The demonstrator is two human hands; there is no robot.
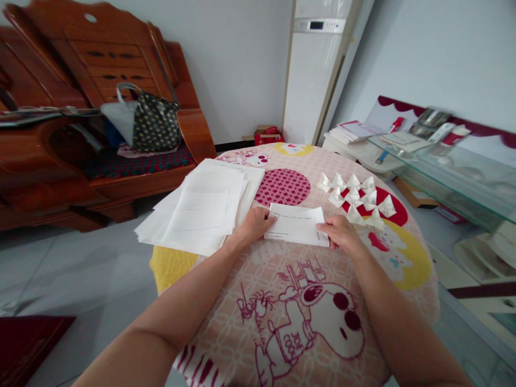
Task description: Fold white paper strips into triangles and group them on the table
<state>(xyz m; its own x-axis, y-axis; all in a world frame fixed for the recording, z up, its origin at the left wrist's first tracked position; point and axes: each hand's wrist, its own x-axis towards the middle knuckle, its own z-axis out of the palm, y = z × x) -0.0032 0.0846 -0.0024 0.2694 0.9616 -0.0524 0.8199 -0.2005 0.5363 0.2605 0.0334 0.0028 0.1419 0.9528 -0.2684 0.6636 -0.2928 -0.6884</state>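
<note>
A folded sheet of printed paper (296, 224) lies between my hands over the round table, its long side running left to right. My left hand (256, 223) pinches its left edge, thumb on top. At the right edge, my right hand (339, 231) grips it the same way, with fingers partly hidden beneath. Left of the paper is a loose stack of white sheets (201, 209), some with faint print. Several small folded paper shapes (353, 196) with pointed tips stand in rows to the right, beyond my right hand.
A cartoon-patterned cloth (226, 312) covers the round table. A glass-shelved side table (451, 177) with bowls and papers stands close on the right. To the left is a carved wooden sofa (197, 129) with a patterned bag (156, 121). A white floor-standing cabinet unit (310, 75) rises behind.
</note>
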